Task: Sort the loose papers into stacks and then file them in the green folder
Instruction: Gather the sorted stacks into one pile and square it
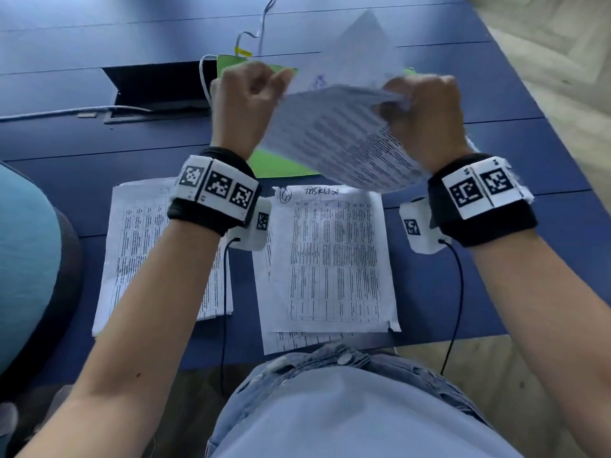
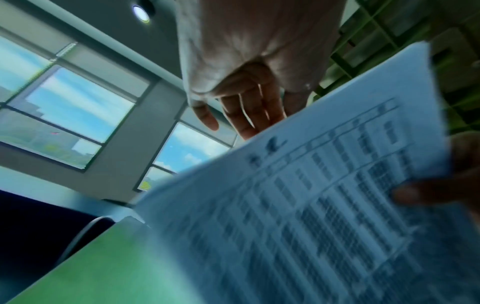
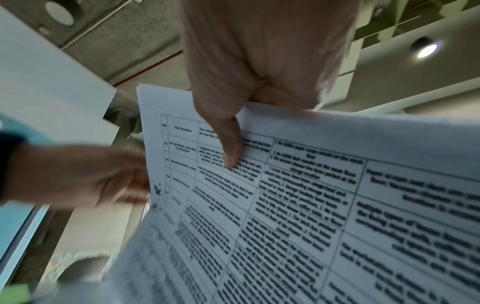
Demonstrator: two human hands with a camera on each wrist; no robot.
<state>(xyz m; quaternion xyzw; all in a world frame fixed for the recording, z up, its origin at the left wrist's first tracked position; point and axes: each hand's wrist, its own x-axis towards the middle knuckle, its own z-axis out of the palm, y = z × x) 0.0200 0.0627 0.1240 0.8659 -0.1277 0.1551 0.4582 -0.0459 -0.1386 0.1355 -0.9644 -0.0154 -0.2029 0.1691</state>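
Both hands are raised over the table and hold a bundle of printed sheets (image 1: 337, 137) between them. My left hand (image 1: 264, 87) pinches the sheets' left edge, its fingers (image 2: 249, 111) curled behind the paper (image 2: 311, 205). On the other side my right hand (image 1: 400, 100) grips the bundle, with its thumb (image 3: 231, 144) lying on the printed table of the top sheet (image 3: 298, 205). One sheet stands up behind the others. The green folder (image 1: 281, 165) lies flat under the held sheets, mostly hidden by them. Two stacks of printed paper lie nearer me, one on the left (image 1: 155, 256) and one in the middle (image 1: 330, 259).
The blue table (image 1: 463, 292) has an open cable hatch (image 1: 158, 90) at the back left, with white cables (image 1: 99, 110) running from it. A teal chair (image 1: 26, 259) stands at the left. Thin black cords hang from both wrist bands over the table's front edge.
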